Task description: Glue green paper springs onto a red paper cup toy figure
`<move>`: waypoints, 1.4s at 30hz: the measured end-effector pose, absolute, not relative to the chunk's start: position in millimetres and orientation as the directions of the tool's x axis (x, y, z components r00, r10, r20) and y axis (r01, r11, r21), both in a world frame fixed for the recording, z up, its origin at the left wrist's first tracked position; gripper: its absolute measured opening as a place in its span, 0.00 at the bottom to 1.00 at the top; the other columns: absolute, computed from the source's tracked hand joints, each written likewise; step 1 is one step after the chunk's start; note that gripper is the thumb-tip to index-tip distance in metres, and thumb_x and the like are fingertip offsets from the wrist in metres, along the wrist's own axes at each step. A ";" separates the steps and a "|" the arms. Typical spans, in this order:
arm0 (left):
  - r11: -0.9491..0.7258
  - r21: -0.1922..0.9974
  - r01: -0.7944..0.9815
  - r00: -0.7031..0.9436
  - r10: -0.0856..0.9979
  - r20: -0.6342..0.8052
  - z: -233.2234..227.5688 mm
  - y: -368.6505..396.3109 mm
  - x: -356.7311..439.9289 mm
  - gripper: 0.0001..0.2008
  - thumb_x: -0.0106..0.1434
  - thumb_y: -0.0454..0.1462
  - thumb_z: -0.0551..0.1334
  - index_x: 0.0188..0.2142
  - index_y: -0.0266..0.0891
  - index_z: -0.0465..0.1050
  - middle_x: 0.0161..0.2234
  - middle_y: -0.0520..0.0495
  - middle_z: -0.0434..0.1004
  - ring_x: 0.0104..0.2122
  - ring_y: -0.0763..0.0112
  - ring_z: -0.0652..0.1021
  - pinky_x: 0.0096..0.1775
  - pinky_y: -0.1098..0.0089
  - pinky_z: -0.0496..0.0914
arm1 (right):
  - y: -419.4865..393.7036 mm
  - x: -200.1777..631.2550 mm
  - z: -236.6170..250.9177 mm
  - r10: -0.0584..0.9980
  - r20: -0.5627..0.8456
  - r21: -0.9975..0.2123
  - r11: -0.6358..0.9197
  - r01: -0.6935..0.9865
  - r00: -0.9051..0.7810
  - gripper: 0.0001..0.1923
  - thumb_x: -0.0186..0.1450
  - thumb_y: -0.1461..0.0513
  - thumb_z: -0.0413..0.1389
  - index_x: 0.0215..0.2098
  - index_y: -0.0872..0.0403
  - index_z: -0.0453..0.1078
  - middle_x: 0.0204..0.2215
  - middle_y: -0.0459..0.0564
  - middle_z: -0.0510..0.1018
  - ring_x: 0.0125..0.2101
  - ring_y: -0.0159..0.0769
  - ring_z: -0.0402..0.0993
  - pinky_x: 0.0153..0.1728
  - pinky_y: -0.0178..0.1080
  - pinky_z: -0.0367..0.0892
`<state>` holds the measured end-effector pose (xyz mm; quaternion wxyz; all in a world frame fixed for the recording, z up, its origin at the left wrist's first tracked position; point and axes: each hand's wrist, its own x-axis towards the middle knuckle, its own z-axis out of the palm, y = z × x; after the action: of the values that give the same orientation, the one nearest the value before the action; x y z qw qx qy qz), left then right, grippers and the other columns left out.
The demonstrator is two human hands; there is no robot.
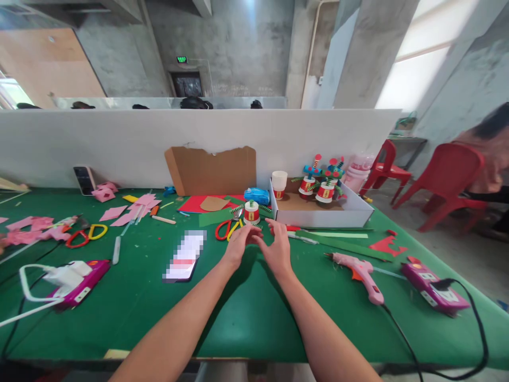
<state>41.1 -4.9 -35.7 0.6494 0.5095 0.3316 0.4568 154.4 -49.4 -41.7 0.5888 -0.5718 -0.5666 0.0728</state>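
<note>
My left hand (pixel 238 245) and my right hand (pixel 277 245) are raised over the table in front of a small upside-down paper cup figure (pixel 251 212). The cup is white with a red band, a green top and folded green paper strips as arms. My left fingers are loosely curved toward the middle, close to the cup's base; whether they touch it is hard to see. My right hand is open, its thumb pointing at the left fingertips. Beside the cup, left of my left hand, lie scissors (pixel 223 229) with red and yellow handles.
A white box (pixel 322 218) holds several finished cup figures and stacked cups (pixel 279 183). A pink glue gun (pixel 360 273) and purple power strip (pixel 433 286) lie right. Left are a phone (pixel 185 255), pink paper pieces (pixel 139 207), more scissors (pixel 85 237) and another power strip (pixel 81 284).
</note>
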 end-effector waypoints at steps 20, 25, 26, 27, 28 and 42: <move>0.057 0.987 -0.148 0.514 0.857 0.027 -42.1 -7.3 41.6 0.26 0.56 0.57 0.60 0.28 0.34 0.78 0.26 0.44 0.80 0.31 0.63 0.79 0.35 0.66 0.71 | -42.7 159.3 -54.2 0.825 0.565 -0.684 0.465 0.562 0.005 0.13 0.55 0.68 0.48 0.36 0.54 0.69 0.32 0.51 0.77 0.34 0.39 0.72 0.36 0.40 0.69; 0.091 0.977 -0.194 0.534 0.845 0.027 -42.5 -8.7 43.4 0.26 0.54 0.57 0.63 0.30 0.33 0.79 0.28 0.44 0.81 0.31 0.65 0.78 0.37 0.67 0.70 | -42.9 163.3 -52.6 0.809 0.587 -0.638 0.475 0.607 -0.016 0.14 0.54 0.71 0.44 0.33 0.53 0.67 0.30 0.50 0.76 0.32 0.38 0.71 0.34 0.39 0.68; 0.081 0.979 -0.188 0.531 0.847 0.031 -42.4 -7.9 43.1 0.26 0.54 0.57 0.63 0.29 0.33 0.79 0.28 0.44 0.81 0.31 0.64 0.78 0.37 0.67 0.70 | -42.6 163.9 -52.4 0.808 0.588 -0.630 0.485 0.607 -0.035 0.15 0.53 0.71 0.44 0.34 0.53 0.67 0.30 0.51 0.76 0.32 0.38 0.71 0.35 0.39 0.68; 0.067 0.982 -0.176 0.523 0.851 0.036 -42.3 -7.1 42.7 0.26 0.54 0.57 0.63 0.29 0.33 0.79 0.28 0.44 0.81 0.31 0.64 0.78 0.38 0.67 0.70 | -42.3 164.1 -52.2 0.810 0.584 -0.625 0.491 0.607 -0.052 0.15 0.53 0.71 0.45 0.35 0.53 0.68 0.30 0.50 0.76 0.32 0.38 0.71 0.34 0.38 0.68; 0.053 0.985 -0.162 0.517 0.855 0.039 -42.1 -6.5 42.4 0.26 0.54 0.57 0.63 0.28 0.33 0.79 0.27 0.44 0.81 0.31 0.64 0.78 0.38 0.67 0.70 | -42.0 164.1 -52.0 0.814 0.577 -0.624 0.491 0.608 -0.064 0.14 0.53 0.71 0.46 0.34 0.53 0.67 0.29 0.50 0.76 0.31 0.38 0.71 0.33 0.38 0.68; 0.009 0.989 -0.150 0.498 0.865 0.068 -40.0 -8.8 43.4 0.26 0.48 0.58 0.67 0.23 0.35 0.78 0.24 0.48 0.78 0.28 0.69 0.75 0.35 0.69 0.67 | -43.3 164.9 -49.4 0.815 0.574 -0.644 0.509 0.571 -0.079 0.13 0.53 0.70 0.48 0.34 0.53 0.67 0.30 0.49 0.75 0.31 0.37 0.70 0.34 0.37 0.67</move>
<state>43.4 -8.8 -40.0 0.6404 0.5821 0.3069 0.3961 164.9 -43.3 -49.4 0.4808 -0.4789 -0.7234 0.1271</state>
